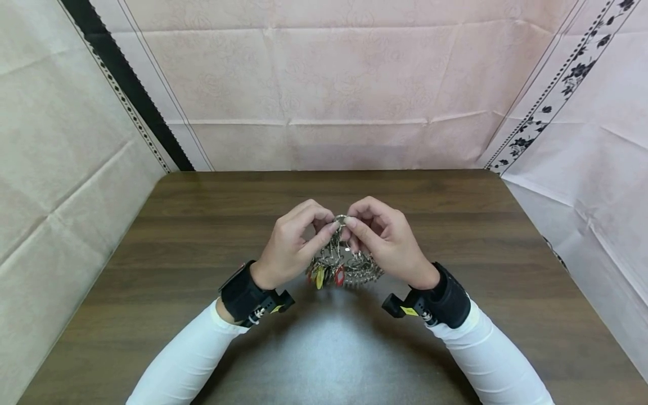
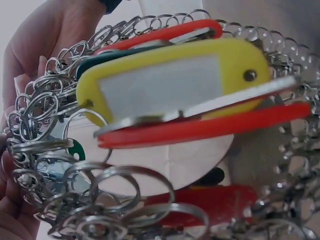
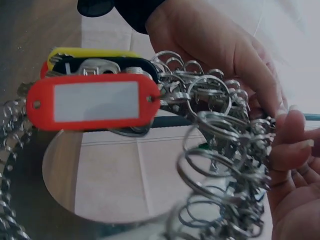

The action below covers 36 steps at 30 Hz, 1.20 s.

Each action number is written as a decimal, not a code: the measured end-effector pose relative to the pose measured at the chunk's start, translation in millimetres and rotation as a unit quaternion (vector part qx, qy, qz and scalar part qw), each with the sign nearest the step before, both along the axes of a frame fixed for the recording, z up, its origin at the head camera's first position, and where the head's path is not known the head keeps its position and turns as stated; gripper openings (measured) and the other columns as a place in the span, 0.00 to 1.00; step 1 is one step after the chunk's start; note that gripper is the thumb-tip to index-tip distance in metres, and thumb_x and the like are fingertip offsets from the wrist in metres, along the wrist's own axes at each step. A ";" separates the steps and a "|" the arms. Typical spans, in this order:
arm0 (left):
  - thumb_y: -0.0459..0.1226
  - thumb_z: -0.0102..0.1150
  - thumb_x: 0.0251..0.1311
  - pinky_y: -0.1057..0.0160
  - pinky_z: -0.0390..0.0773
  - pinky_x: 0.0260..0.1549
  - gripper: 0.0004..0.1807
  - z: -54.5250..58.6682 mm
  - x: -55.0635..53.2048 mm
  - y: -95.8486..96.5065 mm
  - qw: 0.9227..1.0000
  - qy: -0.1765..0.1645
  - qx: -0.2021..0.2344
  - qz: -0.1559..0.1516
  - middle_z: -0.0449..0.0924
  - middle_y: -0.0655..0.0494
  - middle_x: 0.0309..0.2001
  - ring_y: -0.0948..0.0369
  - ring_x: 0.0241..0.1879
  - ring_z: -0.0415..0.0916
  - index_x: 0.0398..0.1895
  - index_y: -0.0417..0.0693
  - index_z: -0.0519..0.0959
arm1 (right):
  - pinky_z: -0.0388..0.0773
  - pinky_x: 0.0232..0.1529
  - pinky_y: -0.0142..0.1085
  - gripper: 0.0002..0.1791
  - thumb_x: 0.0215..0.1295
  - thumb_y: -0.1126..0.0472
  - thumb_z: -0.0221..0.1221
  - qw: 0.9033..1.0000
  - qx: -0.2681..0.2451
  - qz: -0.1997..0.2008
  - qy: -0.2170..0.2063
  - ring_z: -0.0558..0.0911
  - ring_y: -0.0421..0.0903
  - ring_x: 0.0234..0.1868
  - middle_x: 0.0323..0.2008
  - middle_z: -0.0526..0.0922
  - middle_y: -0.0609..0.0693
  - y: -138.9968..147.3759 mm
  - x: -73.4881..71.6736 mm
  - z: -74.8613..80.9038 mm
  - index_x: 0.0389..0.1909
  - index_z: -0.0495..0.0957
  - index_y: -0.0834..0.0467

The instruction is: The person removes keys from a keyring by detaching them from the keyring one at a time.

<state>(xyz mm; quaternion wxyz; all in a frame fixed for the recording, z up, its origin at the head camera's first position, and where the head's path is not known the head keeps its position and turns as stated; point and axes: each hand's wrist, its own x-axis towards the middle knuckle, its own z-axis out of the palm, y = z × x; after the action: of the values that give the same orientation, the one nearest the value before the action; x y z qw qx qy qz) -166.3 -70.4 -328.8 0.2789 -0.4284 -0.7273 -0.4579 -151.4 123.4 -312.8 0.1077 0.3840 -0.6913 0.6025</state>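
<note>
Both hands meet over the middle of the table in the head view. My left hand [image 1: 296, 242] and my right hand [image 1: 392, 239] pinch a small metal key ring [image 1: 341, 219] between thumbs and fingertips. Below them is a looped mass of linked metal split rings [image 1: 361, 270]. Key tags are in the bunch: a yellow tag [image 2: 170, 75], a red tag [image 3: 95, 102] with a white label, and a dark tag [image 3: 62, 67]. Metal keys [image 3: 100, 65] lie among the tags. Fingers cover part of the pinched ring.
A brown wood-grain table [image 1: 202, 225] lies under the hands. Pale cloth [image 1: 354, 84] hangs behind it and at both sides. Each wrist wears a black band [image 1: 243, 292] with a small camera. A rounded shape [image 3: 110, 175] sits within the ring loop; I cannot tell what it is.
</note>
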 end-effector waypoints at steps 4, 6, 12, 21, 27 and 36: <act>0.33 0.58 0.62 0.67 0.73 0.28 0.03 0.8 0.5 -0.3 1.000 0.002 0.004 -0.003 0.74 0.55 0.31 0.66 0.31 0.69 0.35 0.41 0.76 | 0.67 0.14 0.34 0.02 0.68 0.70 0.51 1.000 0.012 0.008 -0.006 0.72 0.47 0.19 0.27 0.80 0.54 1.8 0.8 1.1 0.38 0.72 0.63; 0.32 0.58 0.62 0.67 0.73 0.29 0.03 2.2 0.7 -0.9 1.000 0.001 0.001 -0.007 0.74 0.55 0.31 0.66 0.31 0.68 0.35 0.41 0.76 | 0.68 0.15 0.34 0.02 0.69 0.70 0.51 1.000 0.022 0.006 -0.001 0.73 0.47 0.19 0.28 0.81 0.53 3.0 0.7 1.6 0.38 0.72 0.62; 0.33 0.55 0.64 0.66 0.72 0.27 0.03 8.2 3.6 -5.7 0.999 0.015 -0.045 -0.016 0.72 0.57 0.31 0.67 0.32 0.67 0.36 0.42 0.76 | 0.71 0.18 0.32 0.02 0.69 0.68 0.52 0.996 0.071 -0.019 0.040 0.73 0.42 0.20 0.25 0.79 0.51 6.1 -0.2 4.1 0.37 0.73 0.61; 0.34 0.52 0.66 0.71 0.67 0.26 0.03 16.1 6.7 -11.9 0.992 0.046 -0.113 -0.013 0.69 0.58 0.31 0.68 0.31 0.63 0.37 0.42 0.75 | 0.68 0.24 0.29 0.03 0.69 0.63 0.53 0.975 0.156 -0.048 0.147 0.70 0.35 0.25 0.27 0.75 0.45 8.5 0.3 12.6 0.37 0.74 0.58; 0.32 0.52 0.66 0.73 0.66 0.28 0.02 19.4 7.0 -14.0 0.989 0.060 -0.135 -0.017 0.69 0.57 0.32 0.67 0.31 0.64 0.38 0.41 0.74 | 0.71 0.26 0.28 0.02 0.69 0.65 0.53 0.969 0.176 -0.044 0.166 0.72 0.35 0.27 0.27 0.75 0.45 8.2 0.0 12.6 0.38 0.73 0.59; 0.33 0.51 0.67 0.73 0.69 0.30 0.03 20.8 8.0 -15.8 0.983 0.065 -0.168 -0.012 0.72 0.57 0.35 0.68 0.33 0.66 0.40 0.43 0.74 | 0.70 0.26 0.28 0.02 0.68 0.66 0.54 0.962 0.202 -0.040 0.179 0.71 0.35 0.27 0.28 0.74 0.44 9.1 0.2 11.4 0.39 0.73 0.58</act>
<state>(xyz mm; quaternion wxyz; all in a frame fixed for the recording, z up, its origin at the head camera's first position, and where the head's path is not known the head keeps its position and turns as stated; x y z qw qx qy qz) -158.3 -86.2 -308.0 0.2442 -0.5072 -0.7689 -0.3032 -151.2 132.5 -301.4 0.1733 0.4716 -0.7829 0.3670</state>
